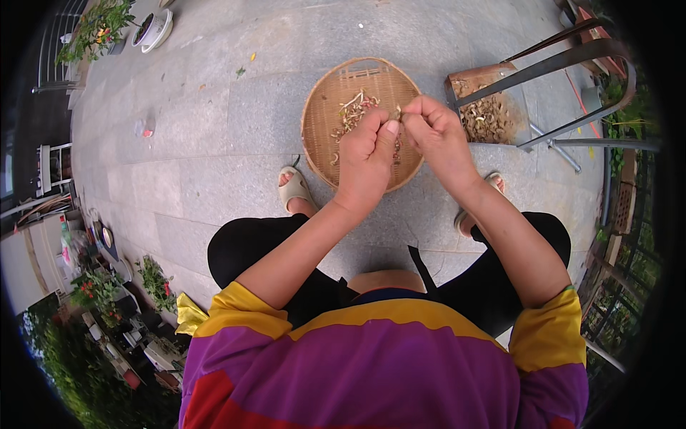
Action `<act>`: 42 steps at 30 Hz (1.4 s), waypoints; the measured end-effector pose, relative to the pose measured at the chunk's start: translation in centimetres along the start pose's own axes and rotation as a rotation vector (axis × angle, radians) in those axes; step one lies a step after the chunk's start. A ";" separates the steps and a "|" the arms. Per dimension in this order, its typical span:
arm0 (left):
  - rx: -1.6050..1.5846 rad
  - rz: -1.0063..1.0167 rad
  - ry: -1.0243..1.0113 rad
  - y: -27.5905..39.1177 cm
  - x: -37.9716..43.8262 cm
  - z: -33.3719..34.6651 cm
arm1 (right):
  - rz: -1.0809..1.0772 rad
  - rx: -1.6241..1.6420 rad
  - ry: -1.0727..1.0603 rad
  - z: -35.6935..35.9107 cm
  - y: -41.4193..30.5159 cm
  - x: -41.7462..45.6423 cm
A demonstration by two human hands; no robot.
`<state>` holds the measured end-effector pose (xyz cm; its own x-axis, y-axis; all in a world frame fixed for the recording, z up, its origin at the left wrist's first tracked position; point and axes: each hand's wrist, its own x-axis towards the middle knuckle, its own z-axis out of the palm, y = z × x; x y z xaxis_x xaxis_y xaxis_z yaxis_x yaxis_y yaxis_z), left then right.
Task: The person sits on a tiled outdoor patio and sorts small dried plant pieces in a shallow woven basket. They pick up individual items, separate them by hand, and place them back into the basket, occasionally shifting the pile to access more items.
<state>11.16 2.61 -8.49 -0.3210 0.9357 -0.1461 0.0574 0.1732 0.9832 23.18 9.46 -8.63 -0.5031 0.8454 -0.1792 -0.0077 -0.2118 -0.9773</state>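
Note:
My left hand (372, 142) and my right hand (435, 131) meet above a round woven bamboo basket (320, 155). Between their thumbs and fingertips they pinch a small brownish piece (395, 113), which looks like a peanut pod; the fingers partly cover it. In the basket lies a loose pile of reddish kernels and pale sprouts (353, 110), seemingly sprouted peanuts. Part of that pile is hidden behind my left hand. To the right of my right hand, a shallow tray or pan (485, 115) holds many brown shells.
A metal-framed piece (546, 67) with curved bars rises over the shell pan. My sandalled feet flank the basket, the left sandal (295, 185) close to its rim. A white flowerpot (153, 29) stands far left on the grey paving (187, 123). Potted plants (158, 281) line the left side.

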 end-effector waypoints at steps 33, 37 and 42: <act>-0.618 -0.309 -0.329 0.0 1.0 -1.1 | 0.102 -0.004 -0.082 -1.4 -2.0 0.5; -0.476 -0.250 -0.291 0.0 0.5 -0.7 | 0.057 -0.028 -0.027 -1.3 -1.0 0.5; -0.726 -0.372 -0.424 0.8 0.9 -1.5 | 0.146 0.187 -0.061 -1.1 -1.2 0.3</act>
<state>9.49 3.12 -7.71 0.1823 0.9174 -0.3538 -0.6339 0.3847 0.6710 23.98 10.51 -7.63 -0.5618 0.7693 -0.3043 -0.0878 -0.4212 -0.9027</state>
